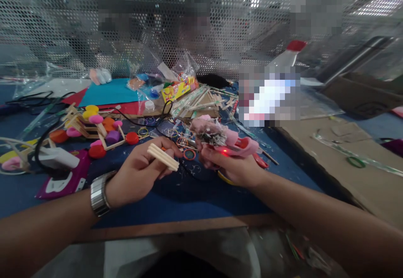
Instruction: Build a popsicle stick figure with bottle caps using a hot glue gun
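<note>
Several pale wooden sticks (pixel 163 157), stacked in a small bundle, are pinched between the thumb and fingers of the left hand (pixel 134 171), held above the near part of the blue table (pixel 176 200)! Across to the right, a pink glue gun (pixel 241 143) is wrapped in the right hand (pixel 231 164), its red light lit, its left end covered in crumpled grey; whether the trigger is pressed cannot be told. Between the two hands, a round, red-rimmed piece (pixel 189 154) is seen. Over on the left, a white plug (pixel 59 159) is set on a purple socket board (pixel 82 169), and farther back a frame of sticks and bright caps (pixel 108 137) is placed. Far centre, loose sticks (pixel 198 99) are spread near a yellow box (pixel 179 89); at right, a green ring (pixel 355 161) is laid on cardboard (pixel 343 177).
</note>
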Demonstrator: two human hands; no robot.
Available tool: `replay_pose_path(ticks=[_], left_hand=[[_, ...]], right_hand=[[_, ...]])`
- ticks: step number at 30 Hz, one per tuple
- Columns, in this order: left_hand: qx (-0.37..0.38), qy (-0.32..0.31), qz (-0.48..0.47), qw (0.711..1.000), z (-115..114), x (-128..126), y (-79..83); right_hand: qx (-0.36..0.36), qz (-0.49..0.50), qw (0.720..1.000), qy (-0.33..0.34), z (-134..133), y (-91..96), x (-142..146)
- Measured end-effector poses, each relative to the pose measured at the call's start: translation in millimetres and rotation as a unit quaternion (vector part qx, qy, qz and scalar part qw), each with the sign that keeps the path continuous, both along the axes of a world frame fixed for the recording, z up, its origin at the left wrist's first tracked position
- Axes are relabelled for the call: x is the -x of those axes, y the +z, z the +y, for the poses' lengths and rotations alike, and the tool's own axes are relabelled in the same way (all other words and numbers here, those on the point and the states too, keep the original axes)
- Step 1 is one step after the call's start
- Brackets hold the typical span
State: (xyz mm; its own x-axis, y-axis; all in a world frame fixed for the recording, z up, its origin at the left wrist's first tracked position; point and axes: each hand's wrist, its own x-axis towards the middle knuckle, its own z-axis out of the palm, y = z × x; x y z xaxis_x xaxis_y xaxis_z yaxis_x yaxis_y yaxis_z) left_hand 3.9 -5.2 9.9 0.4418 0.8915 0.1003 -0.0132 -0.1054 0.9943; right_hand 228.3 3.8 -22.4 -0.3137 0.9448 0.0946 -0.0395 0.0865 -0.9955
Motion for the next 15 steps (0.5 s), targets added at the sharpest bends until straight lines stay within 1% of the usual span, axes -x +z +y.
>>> replay_pose_path(ticks=[7, 13, 15], left_hand=[[0.023, 0.001, -0.008, 1.000, -3.3, -0.6, 0.2], [0.048, 0.000, -0.055, 0.997, -3.5, -0.9, -3.5], [0.077, 0.014, -0.080, 0.994, -1.8, -0.8, -4.8]], right_hand=[[-0.005, 0.006, 1.000, -0.009, -1.0, 4.2, 2.5], [0.001, -0.006, 1.000, -0.003, -1.4, 3.0, 1.9], [-0.001, -0.005, 1.000, -0.002, -1.3, 0.8, 1.3]])
